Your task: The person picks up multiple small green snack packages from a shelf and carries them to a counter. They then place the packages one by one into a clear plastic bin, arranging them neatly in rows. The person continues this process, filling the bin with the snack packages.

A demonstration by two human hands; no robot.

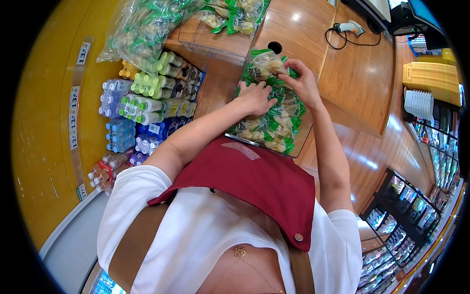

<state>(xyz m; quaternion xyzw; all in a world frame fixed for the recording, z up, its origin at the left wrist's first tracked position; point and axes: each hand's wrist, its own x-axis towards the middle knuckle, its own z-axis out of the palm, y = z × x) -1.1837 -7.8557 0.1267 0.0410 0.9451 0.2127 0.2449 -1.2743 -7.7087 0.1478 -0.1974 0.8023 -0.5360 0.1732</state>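
A clear plastic box (262, 146) in front of me is filled with small green-and-clear packets of pale, lumpy food (281, 117). My left hand (254, 97) lies over the packets with its fingers spread, pressing on them near the box's left side. At the far end of the box, my right hand (302, 84) pinches the edge of a snack packet (267, 63) between thumb and fingers. That packet sits on top of the others. Parts of the packets beneath my left hand are hidden.
A second clear box (215, 46) with similar packets stands beyond, beside a large bulging plastic bag (142, 34). Shrink-wrapped bottle packs (147, 105) are stacked at left. A barcode scanner (351, 28) lies on the wooden counter (298, 24), which has a round black hole (275, 47).
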